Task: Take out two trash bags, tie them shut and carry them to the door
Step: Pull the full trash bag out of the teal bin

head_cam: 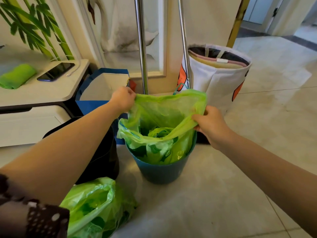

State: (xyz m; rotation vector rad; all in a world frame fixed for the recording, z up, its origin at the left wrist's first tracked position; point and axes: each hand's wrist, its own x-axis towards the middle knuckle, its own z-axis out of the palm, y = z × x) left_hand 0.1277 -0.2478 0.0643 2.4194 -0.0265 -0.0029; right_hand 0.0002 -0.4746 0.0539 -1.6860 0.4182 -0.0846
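Writing: no brand, label or lettering can be read on any bag, bin or the phone.
Left hand (122, 99): closed in a pinch on the far-left rim of the green trash bag (164, 117), at about 10 o'clock of the bag's mouth; fingers curled, thumb hidden behind the plastic.
Right hand (210, 123): closed around the bag's rim at about 3 o'clock of the mouth, the plastic bunched under the fingers.
Green trash bag: sits in the teal bin (161, 170), its upper part pulled above the bin's edge and stretched open between the two hands; crumpled green plastic shows inside.
Teal bin: stands on the tiled floor (223, 194) at the centre of the view.
Second green bag (96, 206): lies on the floor at 7 o'clock of the teal bin, mouth loose and untied, partly behind the person's patterned sleeve (30, 215).
Black bin (103, 157): just beside the teal bin at 9 o'clock, largely hidden by the left forearm.
White fabric basket (221, 74): at 1 o'clock of the teal bin, orange shapes printed on it.
Bench (42, 91): at 10 o'clock, carrying a dark phone (55, 72) and a folded green cloth (16, 76).
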